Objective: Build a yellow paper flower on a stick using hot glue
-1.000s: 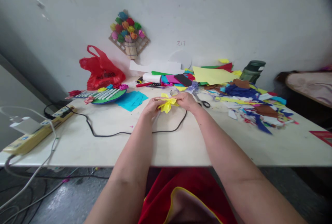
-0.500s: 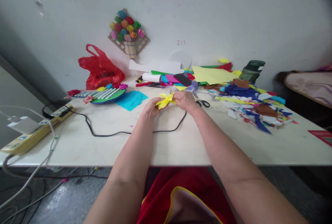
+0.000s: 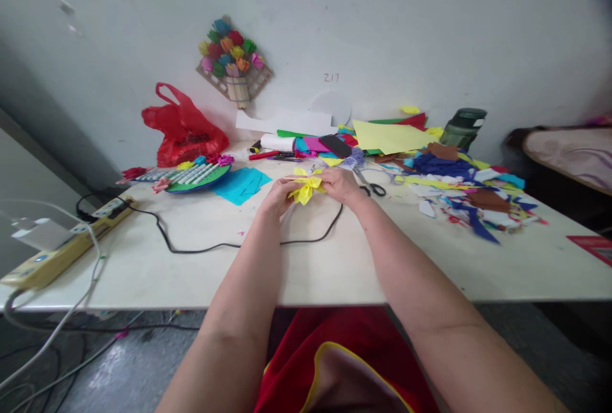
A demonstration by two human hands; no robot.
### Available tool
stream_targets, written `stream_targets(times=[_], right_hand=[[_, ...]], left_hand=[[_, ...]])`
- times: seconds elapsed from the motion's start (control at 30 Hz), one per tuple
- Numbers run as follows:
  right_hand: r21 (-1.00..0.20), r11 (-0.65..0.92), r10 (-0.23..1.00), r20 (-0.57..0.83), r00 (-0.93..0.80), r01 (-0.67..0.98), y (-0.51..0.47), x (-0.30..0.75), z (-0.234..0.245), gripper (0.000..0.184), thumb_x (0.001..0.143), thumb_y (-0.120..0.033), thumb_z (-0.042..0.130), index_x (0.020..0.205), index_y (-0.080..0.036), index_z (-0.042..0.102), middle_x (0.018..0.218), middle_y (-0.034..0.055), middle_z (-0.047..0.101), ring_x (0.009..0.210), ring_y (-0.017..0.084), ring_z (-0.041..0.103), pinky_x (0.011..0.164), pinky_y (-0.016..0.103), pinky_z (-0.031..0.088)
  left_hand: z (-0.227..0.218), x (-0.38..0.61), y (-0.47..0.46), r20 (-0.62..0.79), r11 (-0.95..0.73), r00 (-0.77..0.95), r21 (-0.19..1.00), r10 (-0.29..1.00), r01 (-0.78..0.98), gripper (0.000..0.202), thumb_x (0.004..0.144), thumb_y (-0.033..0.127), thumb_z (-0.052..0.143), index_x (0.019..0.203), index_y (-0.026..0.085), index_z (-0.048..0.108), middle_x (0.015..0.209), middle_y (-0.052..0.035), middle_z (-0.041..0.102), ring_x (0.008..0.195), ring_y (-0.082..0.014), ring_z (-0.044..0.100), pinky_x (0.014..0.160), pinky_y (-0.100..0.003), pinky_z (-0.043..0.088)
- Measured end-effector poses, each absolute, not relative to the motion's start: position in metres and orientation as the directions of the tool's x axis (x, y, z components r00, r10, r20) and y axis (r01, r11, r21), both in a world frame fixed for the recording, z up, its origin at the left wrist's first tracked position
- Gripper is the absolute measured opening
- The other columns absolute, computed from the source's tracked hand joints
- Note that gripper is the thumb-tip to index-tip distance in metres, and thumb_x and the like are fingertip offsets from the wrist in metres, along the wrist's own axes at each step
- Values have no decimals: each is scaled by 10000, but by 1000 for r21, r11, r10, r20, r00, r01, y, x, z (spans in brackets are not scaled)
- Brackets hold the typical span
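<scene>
A yellow paper flower [image 3: 306,188] with pointed petals is held between my two hands above the middle of the table. My left hand [image 3: 280,195] pinches its left side, fingers closed on it. On the other side my right hand [image 3: 339,185] grips the petals with closed fingers. Scissors with black handles [image 3: 375,188] lie just right of my right hand. Sheets of blue paper [image 3: 241,185] rest to the left of my left hand. The flower's back and some fingertips are hidden.
A black cord [image 3: 205,249] crosses the table in front of my wrists, from a power strip [image 3: 62,250] at left. Colourful paper scraps [image 3: 478,196] heap at right, near a green bottle [image 3: 463,129]. A red plastic bag [image 3: 184,132] and a decorated green board [image 3: 205,178] stand back left.
The yellow flower has tilted, so its petals now face me more and spread lower. My hands stay on both its sides. The view has shifted slightly.
</scene>
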State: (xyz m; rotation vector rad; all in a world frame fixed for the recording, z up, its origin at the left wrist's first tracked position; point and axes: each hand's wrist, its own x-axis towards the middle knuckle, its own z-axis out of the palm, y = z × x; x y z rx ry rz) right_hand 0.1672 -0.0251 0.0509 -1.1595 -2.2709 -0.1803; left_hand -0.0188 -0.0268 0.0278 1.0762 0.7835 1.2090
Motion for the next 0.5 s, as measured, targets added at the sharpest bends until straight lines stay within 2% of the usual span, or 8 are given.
stream_targets(times=[0.3, 0.5], right_hand=[[-156, 620, 703, 545, -456, 769, -24, 169, 49, 399, 790, -105, 511, 1056, -297, 738, 982, 17, 747, 911, 183, 654, 723, 262, 478], [-192, 614, 717, 542, -438, 766, -22, 170, 48, 414, 783, -96, 517, 1059, -315, 734, 1013, 13, 744, 936, 188, 657, 747, 270, 496]], left_hand=[[29, -17, -28, 78, -33, 167, 965, 983, -260, 356, 441, 266, 816, 755, 132, 716, 628, -30, 658, 518, -102, 530, 488, -220, 363], [28, -18, -28, 139, -96, 184, 970, 973, -224, 443, 463, 297, 835, 858, 129, 724, 681, -33, 675, 580, -119, 573, 555, -234, 403]])
